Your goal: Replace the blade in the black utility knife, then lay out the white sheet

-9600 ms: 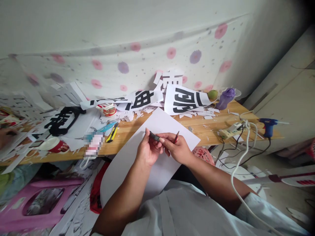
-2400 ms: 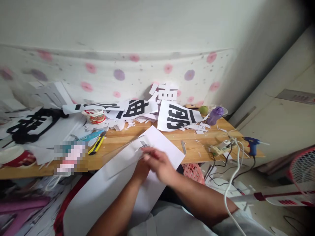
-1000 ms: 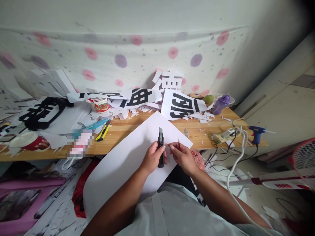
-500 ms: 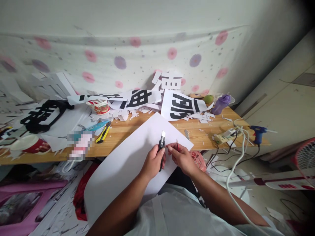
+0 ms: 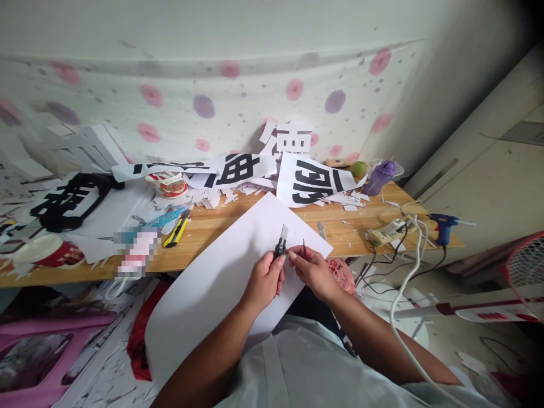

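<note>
My left hand (image 5: 263, 280) is closed around a black utility knife (image 5: 281, 247), its blade extended and pointing up. Close beside it on the right, my right hand (image 5: 313, 273) holds a dark red pencil (image 5: 304, 248) between its fingers, tip upward. The right fingertips are at the knife's side; whether they touch it I cannot tell. Beneath both hands a large white sheet (image 5: 212, 283) lies partly on the wooden table (image 5: 204, 226) and hangs over its front edge toward my lap.
A yellow cutter (image 5: 177, 229), paper bowl (image 5: 168, 186) and printed characters (image 5: 312, 184) lie on the table. At right are a purple bottle (image 5: 380, 178), power strip (image 5: 386, 232), blue glue gun (image 5: 445, 226) and a white cable (image 5: 399, 306) crossing my right arm.
The knife has tilted slightly, its blade now leaning more to the right. Both hands stay almost in place, and the view has shifted a little.
</note>
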Action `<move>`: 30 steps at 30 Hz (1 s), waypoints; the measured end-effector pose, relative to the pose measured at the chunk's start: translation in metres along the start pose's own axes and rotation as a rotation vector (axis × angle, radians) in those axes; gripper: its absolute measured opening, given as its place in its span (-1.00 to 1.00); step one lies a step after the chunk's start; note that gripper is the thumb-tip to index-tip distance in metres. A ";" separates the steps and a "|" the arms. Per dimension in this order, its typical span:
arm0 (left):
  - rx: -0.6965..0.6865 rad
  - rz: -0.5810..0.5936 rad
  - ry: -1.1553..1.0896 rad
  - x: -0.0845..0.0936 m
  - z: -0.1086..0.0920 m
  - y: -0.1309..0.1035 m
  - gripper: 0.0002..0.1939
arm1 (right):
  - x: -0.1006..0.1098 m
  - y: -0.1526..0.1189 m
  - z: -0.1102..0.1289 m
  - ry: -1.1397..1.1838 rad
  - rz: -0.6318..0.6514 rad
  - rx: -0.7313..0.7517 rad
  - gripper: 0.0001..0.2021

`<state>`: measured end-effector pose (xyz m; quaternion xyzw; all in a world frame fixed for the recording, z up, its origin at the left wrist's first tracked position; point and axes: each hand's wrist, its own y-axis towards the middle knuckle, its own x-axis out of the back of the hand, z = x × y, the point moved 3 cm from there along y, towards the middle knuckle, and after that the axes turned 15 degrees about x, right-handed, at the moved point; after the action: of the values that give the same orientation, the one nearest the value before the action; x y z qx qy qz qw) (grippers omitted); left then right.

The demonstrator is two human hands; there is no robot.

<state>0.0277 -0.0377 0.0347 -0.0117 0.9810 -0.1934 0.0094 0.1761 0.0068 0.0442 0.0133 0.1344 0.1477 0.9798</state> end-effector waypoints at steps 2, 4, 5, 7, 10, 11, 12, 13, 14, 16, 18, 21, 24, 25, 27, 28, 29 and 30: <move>0.012 0.001 0.001 0.000 0.000 0.000 -0.56 | 0.000 0.000 0.001 0.001 -0.001 -0.005 -0.48; 0.017 -0.003 0.002 0.000 0.001 -0.001 -0.56 | 0.000 -0.001 0.002 -0.001 0.004 -0.007 -0.49; 0.018 -0.005 0.000 0.000 0.001 -0.001 -0.55 | 0.000 -0.001 0.002 -0.003 0.007 -0.006 -0.50; 0.019 -0.006 -0.006 0.000 0.002 0.000 -0.55 | 0.000 -0.001 0.001 -0.001 0.013 -0.003 -0.50; 0.017 -0.009 -0.013 0.001 0.004 0.000 -0.54 | 0.000 0.000 0.000 -0.003 0.014 -0.003 -0.50; 0.015 -0.012 -0.012 0.001 0.004 0.000 -0.54 | 0.000 0.000 0.000 -0.006 0.013 -0.004 -0.50; 0.014 -0.017 -0.010 0.002 0.005 0.000 -0.54 | 0.001 0.000 -0.001 -0.011 0.013 -0.005 -0.50; 0.015 -0.022 -0.009 0.002 0.005 0.000 -0.53 | 0.001 0.000 -0.001 -0.016 0.014 -0.005 -0.49; 0.017 -0.025 -0.008 0.002 0.005 0.001 -0.53 | 0.001 0.000 -0.001 -0.021 0.016 -0.006 -0.49; 0.029 -0.023 -0.012 0.002 0.005 0.002 -0.52 | 0.001 0.000 -0.001 -0.029 0.020 -0.006 -0.49; 0.047 -0.021 -0.028 0.002 0.005 0.002 -0.51 | 0.002 0.000 -0.001 -0.036 0.017 -0.008 -0.49; 0.070 -0.009 -0.087 0.001 0.003 0.002 -0.52 | 0.003 0.000 -0.002 -0.025 0.014 -0.015 -0.50; 0.086 0.027 -0.160 0.000 0.000 0.001 -0.53 | 0.004 0.000 -0.003 -0.004 0.023 -0.016 -0.49; 0.096 0.037 -0.187 0.000 -0.001 0.001 -0.52 | 0.004 0.000 -0.003 -0.004 0.031 -0.016 -0.49; 0.122 0.052 -0.248 0.000 -0.002 0.001 -0.49 | 0.005 0.000 -0.004 -0.016 0.048 -0.020 -0.49; 0.136 0.057 -0.280 0.001 -0.003 0.002 -0.48 | 0.006 0.000 -0.005 -0.024 0.060 -0.024 -0.49; 0.148 0.060 -0.308 0.001 -0.004 0.002 -0.46 | 0.006 0.000 -0.007 -0.031 0.073 -0.027 -0.50; 0.157 0.063 -0.330 0.002 -0.005 0.003 -0.44 | 0.007 0.001 -0.008 -0.039 0.082 -0.027 -0.50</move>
<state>0.0260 -0.0336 0.0380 -0.0117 0.9479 -0.2643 0.1773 0.1798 0.0093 0.0351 0.0084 0.1126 0.1892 0.9754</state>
